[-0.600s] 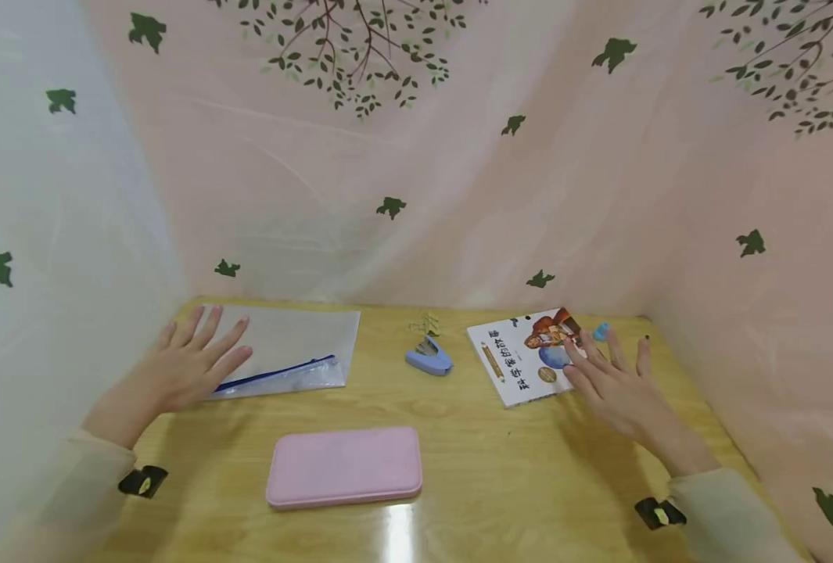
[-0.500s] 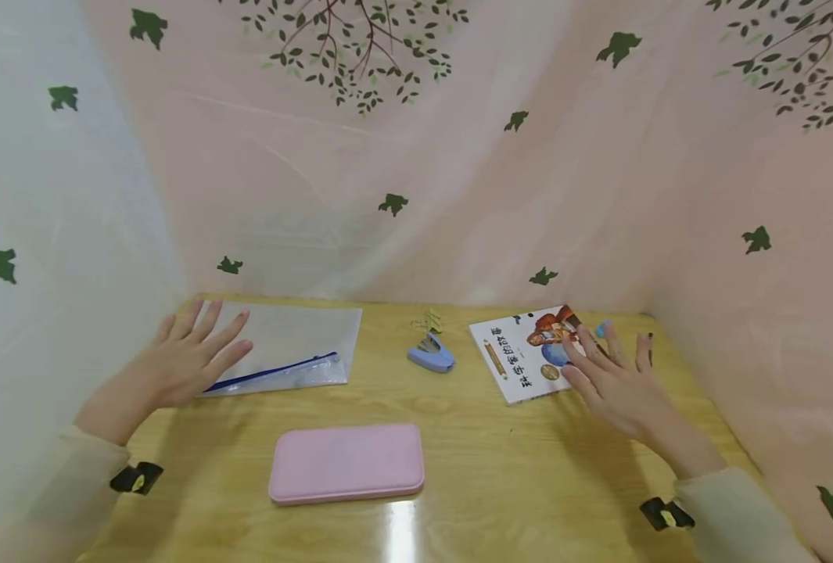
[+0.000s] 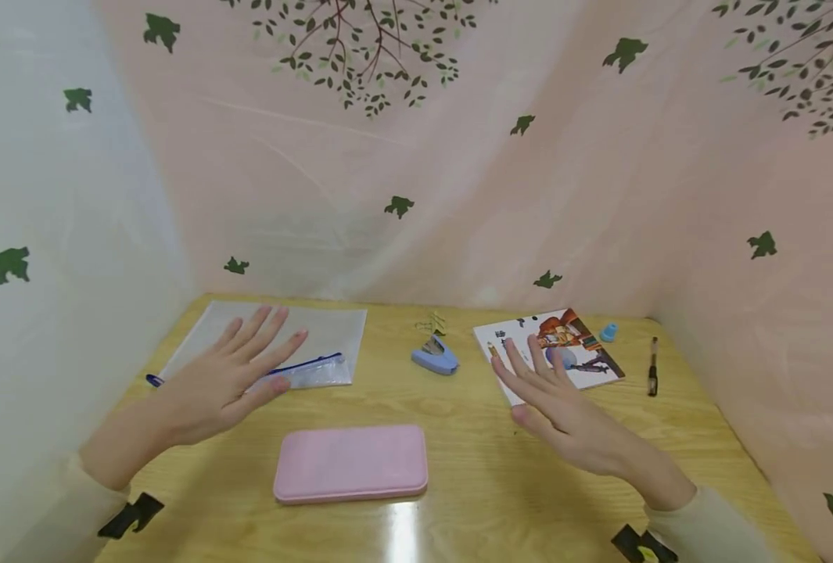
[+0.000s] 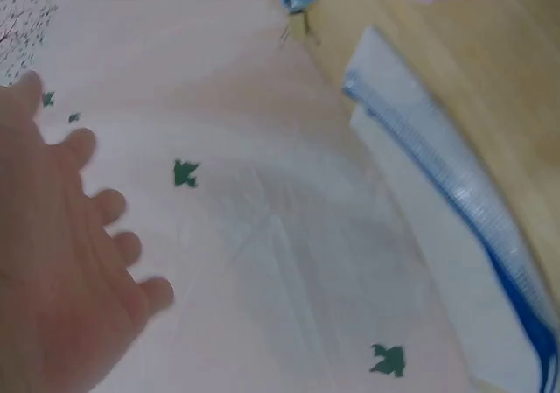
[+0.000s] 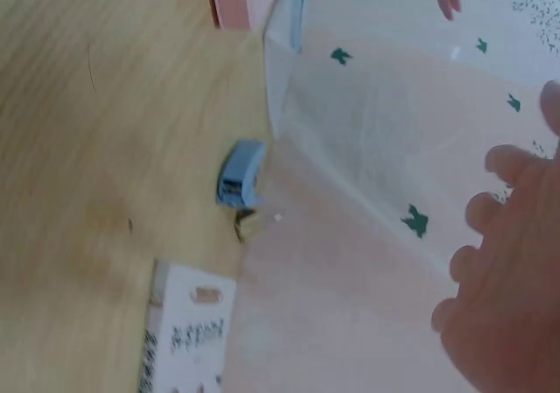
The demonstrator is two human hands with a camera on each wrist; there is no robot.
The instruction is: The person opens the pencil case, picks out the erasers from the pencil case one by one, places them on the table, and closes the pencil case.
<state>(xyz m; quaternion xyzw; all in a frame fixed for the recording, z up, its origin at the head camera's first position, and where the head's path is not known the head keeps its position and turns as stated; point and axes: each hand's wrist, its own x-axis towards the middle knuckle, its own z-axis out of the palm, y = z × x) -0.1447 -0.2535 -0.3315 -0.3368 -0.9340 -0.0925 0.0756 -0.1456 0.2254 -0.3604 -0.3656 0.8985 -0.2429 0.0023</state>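
The booklet (image 3: 557, 348) bears printed characters, too small to read.

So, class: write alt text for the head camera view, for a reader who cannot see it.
Left hand and right hand, fingers spread, hover over a wooden desk. Between them lies a pink case; behind are a clear zip pouch, blue stapler and picture book.

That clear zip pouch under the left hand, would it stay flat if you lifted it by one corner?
Probably not. The clear zip pouch looks like thin plastic film, so it would likely droop. It seems light, lying flat with little inside. Its glossy skin on the smooth table suggests it would slide easily when pushed.
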